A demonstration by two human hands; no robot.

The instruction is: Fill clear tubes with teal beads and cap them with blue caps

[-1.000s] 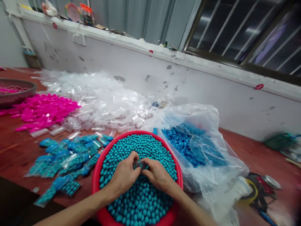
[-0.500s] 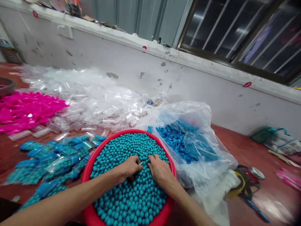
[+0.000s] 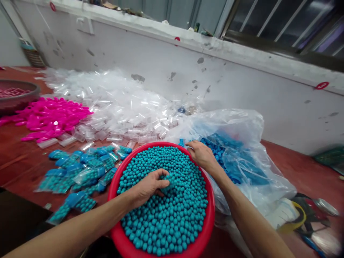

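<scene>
A red tub (image 3: 210, 215) full of small teal balls (image 3: 163, 222) stands in front of me. Over the balls, my left hand (image 3: 150, 186) has its thumb and fingers curled round a small clear tube (image 3: 170, 178) that seems to hold teal balls. My right hand (image 3: 201, 154) is above the tub's far right rim, fingers stretched to the left and apart. Just beyond its fingertips stands a small blue cap (image 3: 181, 142); whether they touch I cannot tell. A clear plastic bag (image 3: 249, 125) of blue caps (image 3: 215, 147) lies under and behind the right hand.
Filled tubes with blue caps (image 3: 91, 166) lie left of the tub. Behind them are a heap of clear empty tubes (image 3: 120, 104), a pile of pink pieces (image 3: 56, 118) and a brown basin (image 3: 18, 102). A white wall (image 3: 236, 82) runs along the back.
My right hand has left the balls and moved up and right to the tub's far rim. The left hand stays over the balls, with the clear tube now showing. The view has swung left.
</scene>
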